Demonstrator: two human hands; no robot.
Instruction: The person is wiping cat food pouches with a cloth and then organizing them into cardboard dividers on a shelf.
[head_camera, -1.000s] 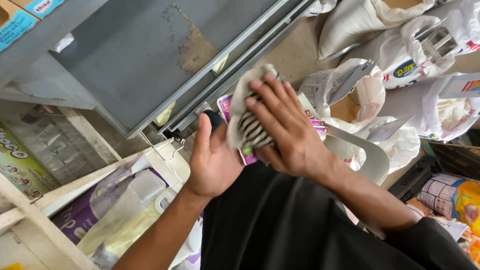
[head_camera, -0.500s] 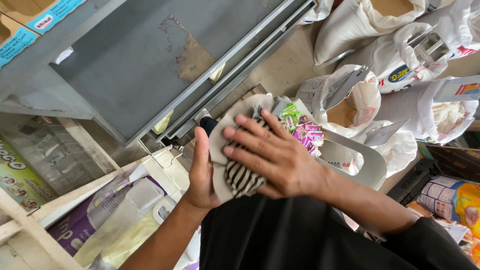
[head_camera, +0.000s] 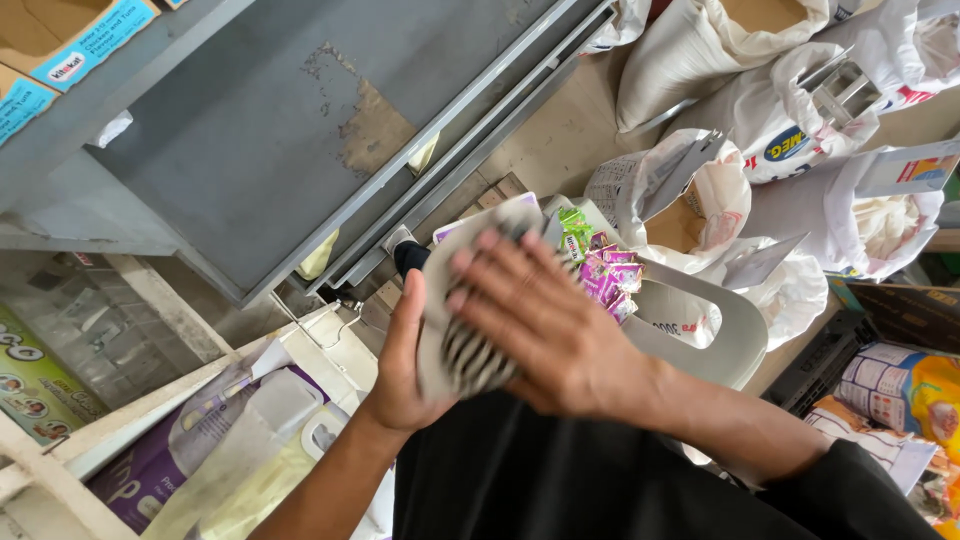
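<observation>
Cloth pressed flat between your two palms.
Your left hand (head_camera: 400, 370) lies open beneath the striped cloth (head_camera: 465, 350) as support; your right hand (head_camera: 545, 335), fingers spread, presses down, above the plastic chair (head_camera: 700, 335).

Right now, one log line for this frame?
left hand: under striped cloth | right hand: flat on cloth | behind: white chair, sachets

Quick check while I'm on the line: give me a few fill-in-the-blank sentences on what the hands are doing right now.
The cloth bears black and white ____.
The right hand lies flat on ____ of the cloth.
The left hand supports the cloth from ____.
The open sacks on the floor are ____ in colour.

Missing words: stripes; top; underneath; white
</observation>
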